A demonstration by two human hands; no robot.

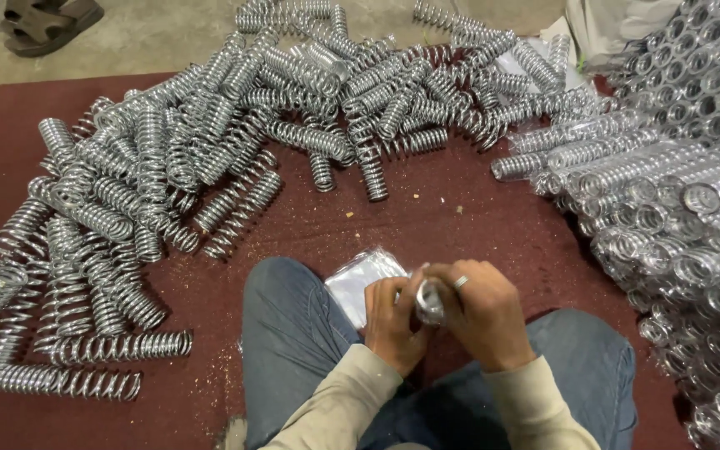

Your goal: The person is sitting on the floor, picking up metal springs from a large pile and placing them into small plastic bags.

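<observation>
Hidden: most of the spring (429,300) held in the lower middle of the frame is covered by both hands; only a short shiny stretch with clear film on it shows between them. Whether it sits fully inside a plastic sleeve cannot be told.
Cut off: the wrapped springs (677,192) stacked at the right run off the right and bottom edges; the loose springs (210,142) run off the left edge; the sandals (47,21) at the upper left are clipped by the top edge.
Left hand: the left hand (393,321) is curled, fingers bent close around the near end of the spring, its thumb side against the metal.
Right hand: the right hand (481,312), with a ring (460,282) on one finger, is closed over the spring from the right, fingertips pinching at its top end by the film.
Plastic sleeves: a small flat stack of clear plastic sleeves (360,279) lies on the left knee (293,325), just beside the left hand, partly under it.
Loose springs: bare steel coil springs lie heaped in an arc across the upper left and top middle, several single ones at the lower left.
Surface: a dark red mat (443,217), speckled with bits of debris, bare in the middle ahead of the knees.
Room: grey concrete floor (160,33) beyond the mat along the top edge.
</observation>
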